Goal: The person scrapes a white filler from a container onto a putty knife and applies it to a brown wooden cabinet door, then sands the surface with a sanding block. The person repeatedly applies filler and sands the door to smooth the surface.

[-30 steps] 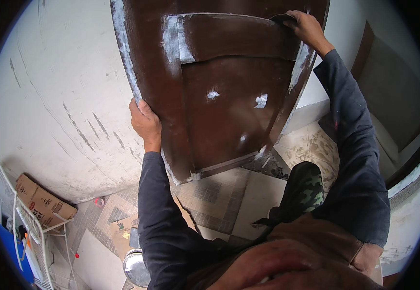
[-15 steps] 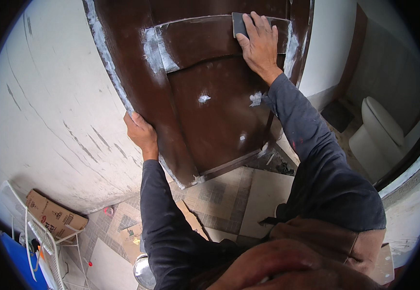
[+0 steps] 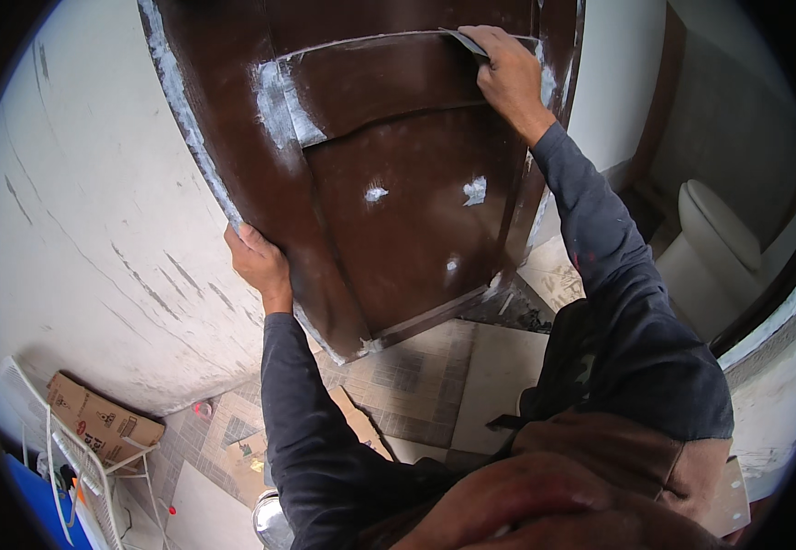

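At 9 o'clock your left hand (image 3: pixel 260 266) is gripping the paneled brown door (image 3: pixel 412 215), which is filling 12; at 1, your right hand (image 3: pixel 511 78) is pinching a grey sanding sheet (image 3: pixel 469 44). Bearing hard on its tilted edge could be risking scratches. Half a second ago, it was lying flat under spread fingers.

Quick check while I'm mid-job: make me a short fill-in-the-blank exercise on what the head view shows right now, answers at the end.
1. The left hand grips the brown door by its ____ edge.
2. The hand that holds the thin dark pad is the person's ____ one.
3. The brown box at the picture's lower left is made of ____.
4. The white fixture in the picture's right part is a ____.

Missing words: left; right; cardboard; toilet.
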Available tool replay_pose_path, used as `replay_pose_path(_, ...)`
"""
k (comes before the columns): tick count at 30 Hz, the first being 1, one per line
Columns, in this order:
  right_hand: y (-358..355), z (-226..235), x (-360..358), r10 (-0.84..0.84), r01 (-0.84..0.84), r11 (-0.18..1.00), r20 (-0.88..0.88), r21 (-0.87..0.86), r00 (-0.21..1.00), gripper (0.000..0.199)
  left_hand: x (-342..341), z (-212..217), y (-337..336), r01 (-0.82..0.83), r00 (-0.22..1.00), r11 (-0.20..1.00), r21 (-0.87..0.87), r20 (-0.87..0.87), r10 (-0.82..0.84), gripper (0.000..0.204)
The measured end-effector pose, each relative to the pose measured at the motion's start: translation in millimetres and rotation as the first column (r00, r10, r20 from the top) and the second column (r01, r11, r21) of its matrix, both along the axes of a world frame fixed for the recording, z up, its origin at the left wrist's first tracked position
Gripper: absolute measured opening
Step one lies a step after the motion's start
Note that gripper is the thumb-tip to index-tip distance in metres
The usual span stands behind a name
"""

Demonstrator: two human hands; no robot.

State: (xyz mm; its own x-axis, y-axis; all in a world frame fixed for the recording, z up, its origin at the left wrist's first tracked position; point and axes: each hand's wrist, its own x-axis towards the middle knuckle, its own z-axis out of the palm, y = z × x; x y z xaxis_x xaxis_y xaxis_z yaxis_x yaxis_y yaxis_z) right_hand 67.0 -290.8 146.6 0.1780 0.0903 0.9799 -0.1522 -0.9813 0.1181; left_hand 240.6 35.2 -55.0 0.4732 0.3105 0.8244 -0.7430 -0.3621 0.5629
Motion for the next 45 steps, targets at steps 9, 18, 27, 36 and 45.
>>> replay_pose_path(9, 36, -2, 11, -0.016, 0.019, 0.995, 0.024, -0.099, 1.000, 0.049, 4, -3, 2, -0.026, 1.000, 0.999, 0.028, -0.015, 0.027, 0.052)
replay_pose_path(18, -28, -7, -14, -0.305, 0.300, 0.949, 0.046, 0.096, 0.951, 0.043, 5, -4, 2, 0.012, 1.000, 1.000, 0.029, 0.005, -0.012, 0.053)
replay_pose_path(27, -6, -13, 4, -0.071, 0.081, 0.961, 0.045, -0.263, 0.996, 0.047, 9, -6, 3, 0.031, 0.998, 0.998, 0.046, -0.061, -0.029, 0.049)
replay_pose_path(36, -48, -8, -28, -0.361, 0.331, 0.908, -0.079, -0.257, 0.929, 0.057, 6, -5, 2, 0.038, 0.999, 0.999, 0.036, -0.023, -0.037, 0.048)
replay_pose_path(45, -43, 15, -23, -0.424, 0.360, 0.881, -0.173, -0.307, 0.889, 0.052, 6, -4, 3, 0.026, 1.000, 0.999, 0.038, -0.009, -0.026, 0.050)
